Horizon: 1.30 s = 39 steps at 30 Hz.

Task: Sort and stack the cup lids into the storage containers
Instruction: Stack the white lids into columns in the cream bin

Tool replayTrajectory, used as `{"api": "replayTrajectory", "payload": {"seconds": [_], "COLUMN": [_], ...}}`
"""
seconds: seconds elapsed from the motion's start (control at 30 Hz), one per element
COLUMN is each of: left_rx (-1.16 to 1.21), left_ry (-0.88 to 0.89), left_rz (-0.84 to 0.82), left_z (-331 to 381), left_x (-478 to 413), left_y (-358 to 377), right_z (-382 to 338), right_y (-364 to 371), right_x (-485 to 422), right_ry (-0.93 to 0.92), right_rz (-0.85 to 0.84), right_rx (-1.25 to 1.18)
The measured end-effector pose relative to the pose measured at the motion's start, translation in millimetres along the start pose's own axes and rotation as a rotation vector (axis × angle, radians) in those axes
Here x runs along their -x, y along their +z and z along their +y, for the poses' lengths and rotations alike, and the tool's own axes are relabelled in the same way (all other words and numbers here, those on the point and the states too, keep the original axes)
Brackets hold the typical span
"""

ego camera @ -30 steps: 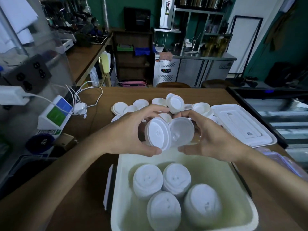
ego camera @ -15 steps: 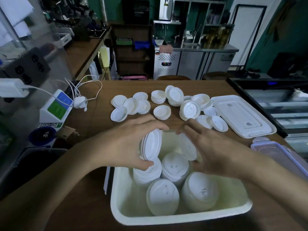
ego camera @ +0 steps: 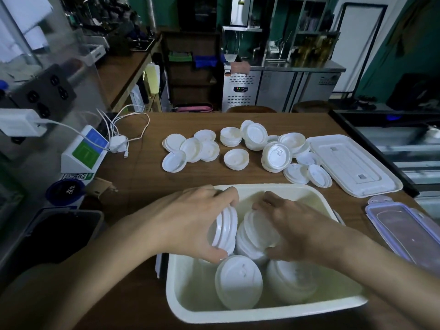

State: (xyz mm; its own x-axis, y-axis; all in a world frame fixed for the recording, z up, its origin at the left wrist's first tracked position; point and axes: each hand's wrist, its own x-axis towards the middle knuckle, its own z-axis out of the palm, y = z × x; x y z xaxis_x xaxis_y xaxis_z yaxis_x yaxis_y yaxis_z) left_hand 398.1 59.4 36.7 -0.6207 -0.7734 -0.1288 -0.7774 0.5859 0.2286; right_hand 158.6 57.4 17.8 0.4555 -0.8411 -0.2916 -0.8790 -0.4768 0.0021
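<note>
Lowered into the tub (ego camera: 238,315) — left hand (ego camera: 190,220) grips white ridged lids (ego camera: 225,232), right hand (ego camera: 300,229) another stack (ego camera: 254,234).

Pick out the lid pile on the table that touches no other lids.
The small pile lying alone between the left cluster and the right cluster: bare table surrounds it, while the others overlap or abut neighbours.

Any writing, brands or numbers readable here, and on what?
No text is readable.
Payment stand: blue and green panels, print too small.
Sticker below it: square codes, no legible words.
Blue disc: white mark, too blurred.
Fridge panel: display too small.
</note>
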Motion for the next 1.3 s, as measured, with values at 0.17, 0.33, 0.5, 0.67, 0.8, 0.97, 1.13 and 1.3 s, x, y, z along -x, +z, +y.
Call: {"api": "replayTrajectory", "payload": {"seconds": [0.17,0.33,0.5,0.67,0.8,0.97,1.13,1.3], "left_rx": [-0.111,-0.201,-0.111,-0.006,0.016,-0.040,-0.029,-0.011], "left_ry": [-0.048,-0.035,-0.062,-0.057,-0.075,-0.060,-0.125,-0.167], "left_rz": [-0.029,-0.122,-0.159,-0.176,-0.198,-0.245,-0.273,-0.332], "left_z": [-3.5,-5.6,-7.5,-10.0,-13.1,-15.3,-16.3,-7.2], "left_x": [1.2,-8.0,-14.8,-12.4,-13.3,-18.3,-20.9,-25.9], "left_y": [3.3,17.3,21.6,17.6,10.4,14.8,17.0,14.9], "right_z": [2.1,2.5,7.0,11.1,16.1,15.9,16.2,14.9], "right_y": [15.3,12.9,16.7,17.4,14.5,12.2,17.7,16.2], "right_x": [-4.6,-2.7,-4.0,2.7,4.0,2.8,-1.3,-6.0], "right_ry": [0.018,0.032,0.020,0.010,0.003,0.003,-0.004,0.009], "right_rz": [-0.003,0.009,0.026,0.053,0.060,0.035,0.033,-0.017], "right_rx": [-0.088,-0.170,-0.254,-0.311,-0.335,-0.343,-0.333,-0.308]}}
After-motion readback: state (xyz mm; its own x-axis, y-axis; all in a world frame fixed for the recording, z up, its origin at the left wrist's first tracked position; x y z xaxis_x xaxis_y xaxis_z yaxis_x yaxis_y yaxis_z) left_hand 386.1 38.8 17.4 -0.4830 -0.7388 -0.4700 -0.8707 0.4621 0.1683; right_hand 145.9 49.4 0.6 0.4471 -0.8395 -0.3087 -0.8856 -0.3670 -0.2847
